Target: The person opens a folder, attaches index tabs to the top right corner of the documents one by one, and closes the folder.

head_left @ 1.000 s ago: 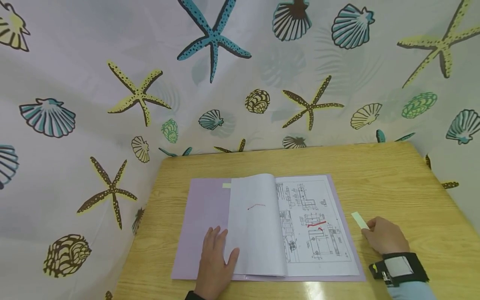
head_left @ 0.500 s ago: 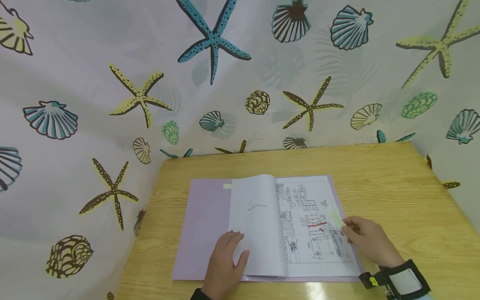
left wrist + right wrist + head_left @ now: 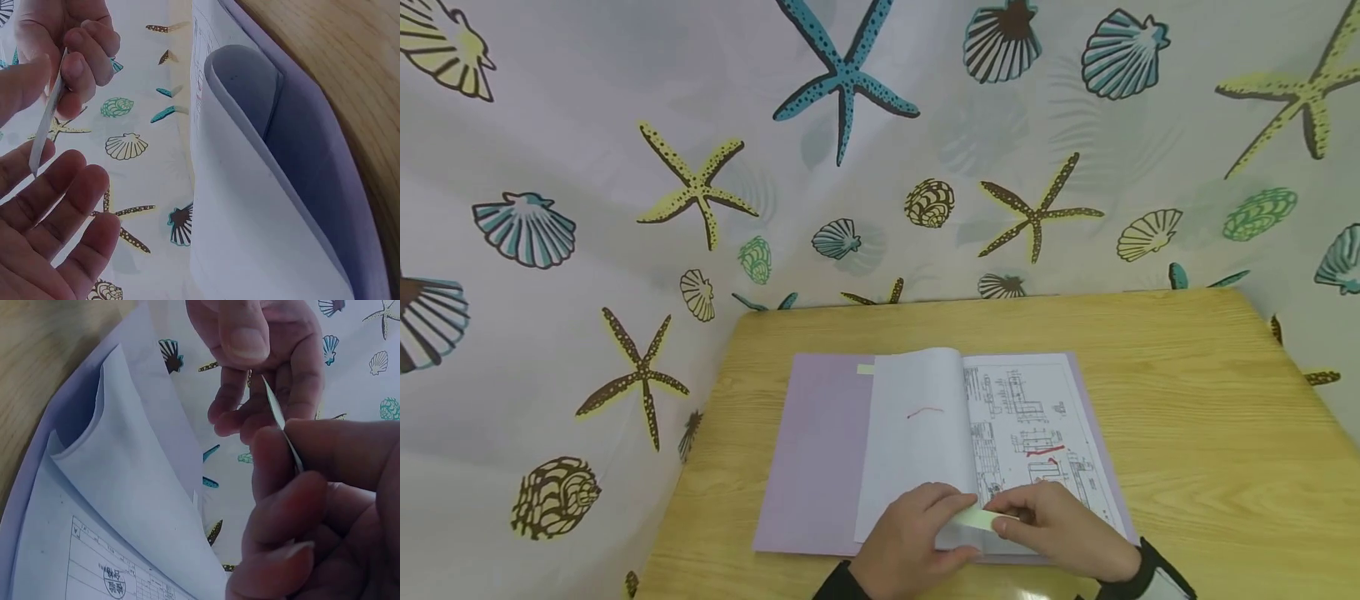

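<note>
My right hand point(image 3: 1063, 525) pinches a pale green sticky note strip point(image 3: 976, 518) between thumb and fingers, over the lower middle of an open document folder. From the right wrist view, the strip point(image 3: 275, 406) stands edge-on and points at my left hand point(image 3: 294, 337). The left hand point(image 3: 917, 533) is close by, over the lower left page, with its fingers relaxed and its thumb apart. In the left wrist view, the strip's free end point(image 3: 40, 144) overlaps the left fingertips. Beneath lie a blank left page point(image 3: 917, 450) and a right page point(image 3: 1022, 400) with a technical drawing and red marks.
The folder's purple cover point(image 3: 820, 450) lies on a wooden table point(image 3: 1210, 400). Another pale green tab point(image 3: 865, 369) sticks out at the left page's upper edge. A white cloth point(image 3: 865, 208) printed with shells and starfish hangs behind and at the sides.
My right hand has carried the strip leftward from the table beside the folder to its lower middle. The left hand has moved right across the left page to meet it.
</note>
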A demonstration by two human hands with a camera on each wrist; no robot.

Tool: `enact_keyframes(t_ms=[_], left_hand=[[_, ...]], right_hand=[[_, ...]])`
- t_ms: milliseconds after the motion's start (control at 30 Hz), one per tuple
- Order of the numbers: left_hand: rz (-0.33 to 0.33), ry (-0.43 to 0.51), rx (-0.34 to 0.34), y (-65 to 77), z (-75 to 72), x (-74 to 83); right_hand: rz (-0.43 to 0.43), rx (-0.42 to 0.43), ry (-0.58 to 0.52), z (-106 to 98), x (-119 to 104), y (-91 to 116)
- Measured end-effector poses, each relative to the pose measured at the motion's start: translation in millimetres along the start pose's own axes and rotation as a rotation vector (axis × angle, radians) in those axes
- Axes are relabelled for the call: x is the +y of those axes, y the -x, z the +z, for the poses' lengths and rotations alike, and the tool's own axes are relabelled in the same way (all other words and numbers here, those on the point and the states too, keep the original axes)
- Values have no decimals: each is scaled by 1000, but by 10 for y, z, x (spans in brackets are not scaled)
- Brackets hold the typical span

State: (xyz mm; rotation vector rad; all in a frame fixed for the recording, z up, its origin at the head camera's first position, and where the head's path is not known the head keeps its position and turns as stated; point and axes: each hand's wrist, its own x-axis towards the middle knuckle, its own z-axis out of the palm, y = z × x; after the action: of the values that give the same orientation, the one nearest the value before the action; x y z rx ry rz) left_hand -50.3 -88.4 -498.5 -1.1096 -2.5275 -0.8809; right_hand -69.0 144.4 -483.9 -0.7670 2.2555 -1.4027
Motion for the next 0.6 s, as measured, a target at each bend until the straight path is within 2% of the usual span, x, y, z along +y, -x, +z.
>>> enact_keyframes(t_ms=[100,200,433,600], left_hand=[[33,-2,29,-14,13,12],[19,3,50,-10,1,23],[-4,33,57,15,-14,30],[0,32,46,-14,-14,25]], right_hand=[[-60,-23,-33,33,-19,12],[-94,-44,-67,28,-20,14],[-73,-110,-239,-42,43,54],[-70,-124,-269,-88,58,42]])
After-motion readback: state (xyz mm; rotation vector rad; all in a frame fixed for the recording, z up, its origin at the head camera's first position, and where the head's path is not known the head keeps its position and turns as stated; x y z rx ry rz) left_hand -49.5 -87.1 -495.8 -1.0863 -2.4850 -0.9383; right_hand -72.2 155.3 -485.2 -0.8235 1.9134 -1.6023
